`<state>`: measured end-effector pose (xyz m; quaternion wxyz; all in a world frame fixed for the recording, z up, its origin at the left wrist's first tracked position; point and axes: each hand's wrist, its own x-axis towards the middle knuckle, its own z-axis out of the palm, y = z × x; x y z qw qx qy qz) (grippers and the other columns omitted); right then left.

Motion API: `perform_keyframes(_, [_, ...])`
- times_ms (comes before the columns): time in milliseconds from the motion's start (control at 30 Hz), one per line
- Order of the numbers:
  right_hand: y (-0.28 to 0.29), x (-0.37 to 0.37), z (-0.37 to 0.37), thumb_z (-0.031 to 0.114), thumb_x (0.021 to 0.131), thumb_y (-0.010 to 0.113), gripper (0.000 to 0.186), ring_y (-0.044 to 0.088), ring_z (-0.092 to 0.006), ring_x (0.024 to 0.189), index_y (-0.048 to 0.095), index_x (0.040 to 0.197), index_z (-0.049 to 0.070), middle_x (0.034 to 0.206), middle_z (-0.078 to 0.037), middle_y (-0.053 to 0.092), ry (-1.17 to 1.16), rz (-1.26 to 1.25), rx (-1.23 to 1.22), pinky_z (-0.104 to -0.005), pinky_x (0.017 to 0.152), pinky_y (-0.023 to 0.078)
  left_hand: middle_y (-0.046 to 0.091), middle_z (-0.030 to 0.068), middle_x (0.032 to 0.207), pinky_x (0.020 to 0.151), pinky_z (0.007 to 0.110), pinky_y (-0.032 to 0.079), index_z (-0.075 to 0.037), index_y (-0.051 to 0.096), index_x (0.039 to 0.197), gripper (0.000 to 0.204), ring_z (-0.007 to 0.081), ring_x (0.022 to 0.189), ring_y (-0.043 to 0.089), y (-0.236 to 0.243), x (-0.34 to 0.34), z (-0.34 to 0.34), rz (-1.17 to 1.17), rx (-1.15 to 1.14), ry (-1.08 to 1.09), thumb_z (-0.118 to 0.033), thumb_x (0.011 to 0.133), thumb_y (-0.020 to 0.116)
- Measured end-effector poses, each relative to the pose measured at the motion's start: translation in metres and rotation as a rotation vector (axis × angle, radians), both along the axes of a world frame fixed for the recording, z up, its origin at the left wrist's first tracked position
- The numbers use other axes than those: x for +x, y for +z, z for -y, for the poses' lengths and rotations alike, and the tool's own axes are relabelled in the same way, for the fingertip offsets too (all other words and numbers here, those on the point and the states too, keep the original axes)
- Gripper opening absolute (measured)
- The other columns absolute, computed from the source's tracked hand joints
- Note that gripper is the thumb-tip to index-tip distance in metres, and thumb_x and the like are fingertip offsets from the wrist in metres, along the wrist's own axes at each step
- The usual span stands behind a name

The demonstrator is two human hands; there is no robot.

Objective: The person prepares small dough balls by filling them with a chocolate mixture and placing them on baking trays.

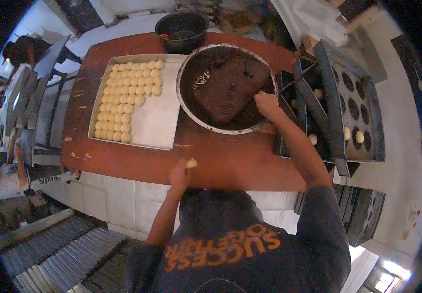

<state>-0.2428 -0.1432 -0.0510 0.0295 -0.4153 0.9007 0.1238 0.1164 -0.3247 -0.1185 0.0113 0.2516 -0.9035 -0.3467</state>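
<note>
A small piece of pale dough (191, 163) sits in the fingers of my left hand (178, 177), which is held over the table's near edge and a little blurred. My right hand (267, 104) reaches over the right side of a large round metal bowl (185, 108). Its fingers are closed down at the dark brown paste (230, 90) that fills the bowl; what they grip is hidden. Left of the bowl lies a shallow rectangular metal tray (159, 127) with several rows of round pale dough balls (123, 97) covering its left and far parts.
Everything stands on a reddish-brown table (230, 161). A black basin (181, 31) is at the far edge. On the right, dark metal moulds with round holes (355, 110) are stacked, a few dough balls among them. Another person (6, 171) is at the far left.
</note>
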Motion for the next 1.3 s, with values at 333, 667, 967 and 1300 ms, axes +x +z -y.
perform_keyframes(333, [0.036, -0.011, 0.027, 0.01, 0.065, 0.056, 0.016, 0.062, -0.0295, 0.073, 0.064, 0.078, 0.006, 0.079, -0.014, 0.063, 0.243, 0.201, 0.379, -0.0404, 0.058, 0.05, 0.055, 0.0155, 0.092, 0.068, 0.041, 0.047, 0.001, 0.059, 0.088, 0.024, 0.0323, 0.08, 0.055, -0.064, 0.019, -0.053, -0.1, -0.205, -0.036, -0.014, 0.069, 0.058])
perform_keyframes(667, [0.088, 0.033, 0.009, 0.012, 0.07, 0.062, 0.012, 0.052, -0.0147, 0.059, 0.064, 0.081, 0.007, 0.068, -0.002, 0.059, -0.055, 1.184, -0.531, -0.0278, 0.052, 0.041, 0.059, 0.0093, 0.097, 0.074, 0.032, 0.048, 0.001, 0.06, 0.094, 0.034, 0.0208, 0.088, 0.058, 0.013, -0.02, 0.028, -0.275, 0.684, 0.204, -0.032, 0.083, 0.055])
perform_keyframes(967, [0.071, 0.178, 0.042, -0.002, 0.071, 0.058, 0.013, 0.057, -0.028, 0.066, 0.06, 0.083, 0.003, 0.073, -0.012, 0.056, -0.14, 0.214, -1.153, -0.0309, 0.057, 0.046, 0.056, 0.0129, 0.104, 0.082, 0.038, 0.048, 0.002, 0.048, 0.11, 0.034, 0.0257, 0.093, 0.057, 0.111, -0.125, 0.002, -0.47, 1.781, 0.454, -0.026, 0.091, 0.041])
perform_keyframes(1300, [0.042, 0.158, 0.085, -0.001, 0.068, 0.052, 0.025, 0.057, -0.0308, 0.078, 0.059, 0.092, 0.003, 0.091, -0.015, 0.057, -0.312, 0.004, -0.649, -0.0376, 0.063, 0.049, 0.051, 0.0146, 0.112, 0.088, 0.038, 0.044, 0.004, 0.042, 0.113, 0.036, 0.027, 0.105, 0.05, 0.108, -0.123, 0.102, -0.843, 1.757, 0.712, -0.024, 0.091, 0.041])
